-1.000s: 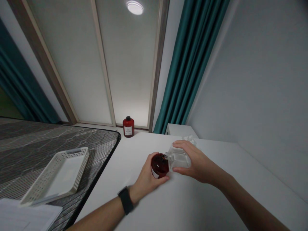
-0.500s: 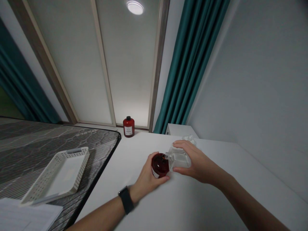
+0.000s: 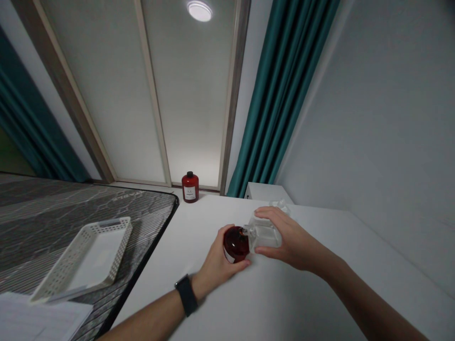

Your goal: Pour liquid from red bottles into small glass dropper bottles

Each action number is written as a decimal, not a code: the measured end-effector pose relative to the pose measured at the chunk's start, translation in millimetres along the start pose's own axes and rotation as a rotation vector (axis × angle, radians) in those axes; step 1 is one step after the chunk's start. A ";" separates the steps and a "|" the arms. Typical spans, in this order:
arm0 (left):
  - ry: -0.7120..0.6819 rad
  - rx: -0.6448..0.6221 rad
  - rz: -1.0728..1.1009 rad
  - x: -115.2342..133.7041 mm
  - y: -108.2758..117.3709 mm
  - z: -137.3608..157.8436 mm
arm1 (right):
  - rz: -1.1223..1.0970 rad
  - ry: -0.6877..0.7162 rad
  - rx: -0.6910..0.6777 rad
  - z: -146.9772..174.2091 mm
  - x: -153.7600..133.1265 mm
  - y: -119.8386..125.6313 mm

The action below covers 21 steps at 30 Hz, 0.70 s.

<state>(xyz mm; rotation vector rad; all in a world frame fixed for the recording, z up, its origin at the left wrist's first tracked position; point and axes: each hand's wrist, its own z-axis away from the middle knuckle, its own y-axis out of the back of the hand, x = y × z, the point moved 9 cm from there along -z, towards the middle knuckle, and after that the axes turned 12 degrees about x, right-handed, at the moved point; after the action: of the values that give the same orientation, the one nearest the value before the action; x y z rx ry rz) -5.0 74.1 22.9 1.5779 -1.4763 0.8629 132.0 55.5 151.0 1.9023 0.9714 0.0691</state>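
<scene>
My left hand (image 3: 219,259) is wrapped round a dark red bottle (image 3: 236,245) with a white label, on or just over the white table (image 3: 170,265). In my right hand (image 3: 282,237) is a clear bottle (image 3: 263,233), tipped on its side with its neck pointing left. That neck is at the mouth of the red bottle; I cannot tell whether the two touch. Liquid between them is too small to make out. Behind my right hand, partly hidden, lies another clear object (image 3: 280,205).
A second red bottle (image 3: 190,188) with a black cap stands at the table's far left corner. On the grey patterned surface to the left are a white perforated basket (image 3: 121,253) and papers (image 3: 42,319). Beyond the table are a white cabinet (image 3: 268,190) and teal curtains (image 3: 280,94).
</scene>
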 end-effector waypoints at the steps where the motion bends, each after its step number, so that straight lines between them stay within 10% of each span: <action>1: 0.000 0.001 0.000 0.0 0.1 0.0 | 0.000 0.004 -0.003 0.0 -0.4 -0.4; 21: 0.025 0.008 0.015 -1.7 -1.3 0.9 | 0.020 0.034 -0.026 -1.6 -1.5 -2.6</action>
<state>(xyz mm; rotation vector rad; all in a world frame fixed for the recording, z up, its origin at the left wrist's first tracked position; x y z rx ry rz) -3.9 74.1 20.8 1.5584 -1.4697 0.8953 128.7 56.3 150.4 1.8928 0.9699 0.1258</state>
